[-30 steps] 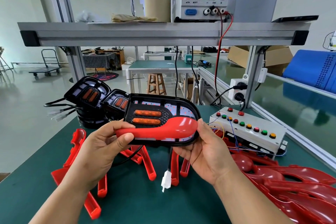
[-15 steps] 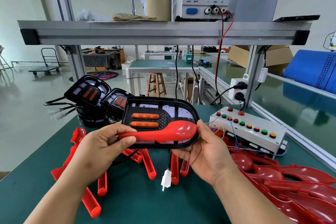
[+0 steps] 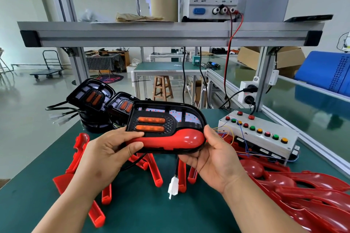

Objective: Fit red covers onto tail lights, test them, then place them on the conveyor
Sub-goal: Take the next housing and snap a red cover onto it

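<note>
Green bench (image 3: 144, 212) under a metal shelf (image 3: 170, 33). Both hands hold one tail light (image 3: 164, 119) above it: left hand (image 3: 111, 151) grips its left end, thumb on the red cover (image 3: 176, 139); right hand (image 3: 210, 159) cups the right end. Spare covers (image 3: 303, 195) lie at right, a button box (image 3: 259, 136) behind.

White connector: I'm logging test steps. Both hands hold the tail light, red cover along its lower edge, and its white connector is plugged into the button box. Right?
Not plugged in: the head view shows the white connector hanging free below the tail light, apart from the button box. The left hand and right hand do hold it, red cover along its lower edge.
</note>
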Available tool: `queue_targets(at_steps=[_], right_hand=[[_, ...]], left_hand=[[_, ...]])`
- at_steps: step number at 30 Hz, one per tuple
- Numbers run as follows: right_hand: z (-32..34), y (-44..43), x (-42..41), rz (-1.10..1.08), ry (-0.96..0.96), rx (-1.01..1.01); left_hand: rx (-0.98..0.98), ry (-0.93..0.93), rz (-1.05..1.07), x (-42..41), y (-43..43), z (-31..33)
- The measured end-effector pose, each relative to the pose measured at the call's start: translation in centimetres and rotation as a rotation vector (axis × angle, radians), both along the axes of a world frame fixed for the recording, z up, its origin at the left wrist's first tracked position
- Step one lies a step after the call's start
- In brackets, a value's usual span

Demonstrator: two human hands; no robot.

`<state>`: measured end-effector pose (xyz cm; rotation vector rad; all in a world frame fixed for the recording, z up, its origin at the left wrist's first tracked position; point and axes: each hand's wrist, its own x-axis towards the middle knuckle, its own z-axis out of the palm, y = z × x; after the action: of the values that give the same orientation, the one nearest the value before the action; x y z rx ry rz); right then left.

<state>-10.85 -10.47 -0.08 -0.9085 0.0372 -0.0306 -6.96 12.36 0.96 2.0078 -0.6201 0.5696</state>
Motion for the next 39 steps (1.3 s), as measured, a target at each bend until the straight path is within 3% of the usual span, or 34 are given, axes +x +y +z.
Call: queue_targets(at_steps=[14,19,23,28,39], right_hand=[[0.0,-0.2,-0.1,0.029,-0.036,-0.019],[0.0,0.0,-0.2,0.043,-0.105,-0.115],[0.0,0.1,-0.2,0.044,-0.115,-0.082],[0.2,-0.1,-0.4,0.026,-0.134,-0.075],[0.0,-0.2,-0.3,0.038,-0.151,-0.092]], left_hand=[[-0.162,0.204,-0.061,-0.1,-0.3,-0.3],[-0.23,0.226,-0.086,-0.3,-0.9,-0.3],[-0.411,0.341,-0.189,-0.2,-1.2,-0.4],[-0.738,0.613,-0.398,-0.2,-0.7,-0.3],[-0.724,0.73,-0.487,-0.2,-0.9,-0.2]])
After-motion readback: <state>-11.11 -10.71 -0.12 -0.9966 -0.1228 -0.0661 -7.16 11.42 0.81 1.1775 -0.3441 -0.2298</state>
